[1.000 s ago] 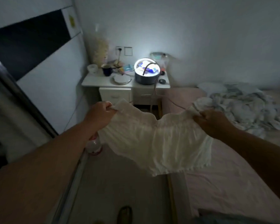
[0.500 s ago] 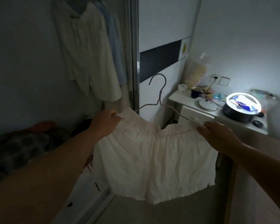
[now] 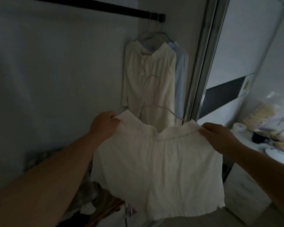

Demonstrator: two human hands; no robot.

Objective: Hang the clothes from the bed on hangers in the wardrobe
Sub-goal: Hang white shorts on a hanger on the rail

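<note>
A pair of white shorts (image 3: 159, 169) hangs spread between my hands, mounted on a thin pink wire hanger (image 3: 154, 94) whose hook rises above the waistband. My left hand (image 3: 104, 125) grips the left end of the waistband, my right hand (image 3: 220, 136) the right end. I hold it up inside the open wardrobe, below the dark rail (image 3: 95, 5) at the top. Behind the hook hang a cream garment (image 3: 147, 76) and a pale blue one (image 3: 180, 71) at the rail's right end.
The sliding wardrobe door's metal frame (image 3: 203, 54) stands just right of the hung clothes. A white bedside table (image 3: 246, 185) with a dark cup, a plate and clutter is at the right. Folded and crumpled clothes (image 3: 95, 202) lie on the wardrobe floor.
My view has swung left from the bed and bedside table into the wardrobe. Both hands have raised the shorts on the hanger closer to the hung clothes and the rail.
</note>
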